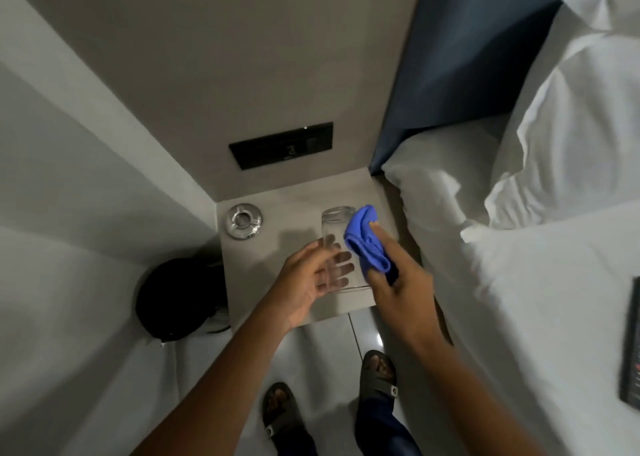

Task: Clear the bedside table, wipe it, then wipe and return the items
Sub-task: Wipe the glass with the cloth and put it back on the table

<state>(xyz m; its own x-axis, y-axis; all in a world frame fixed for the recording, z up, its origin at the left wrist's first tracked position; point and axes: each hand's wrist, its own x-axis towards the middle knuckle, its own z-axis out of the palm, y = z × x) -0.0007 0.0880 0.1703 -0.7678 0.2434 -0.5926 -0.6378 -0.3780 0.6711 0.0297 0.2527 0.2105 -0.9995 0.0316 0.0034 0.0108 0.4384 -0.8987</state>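
A clear drinking glass (336, 228) is held above the small grey bedside table (277, 247), tilted with its mouth away from me. My left hand (308, 282) grips its lower half, and the fingers show through the glass. My right hand (398, 279) holds a bunched blue cloth (363, 240) pressed against the glass's right side. A round metal ashtray (244, 221) sits on the table's back left corner.
A black switch panel (281, 145) is set in the wall behind the table. The bed with white sheets and pillows (554, 143) lies right of the table, with a dark remote (632, 344) on it. A black round bin (180, 296) stands left of the table. My sandalled feet (377, 372) are below.
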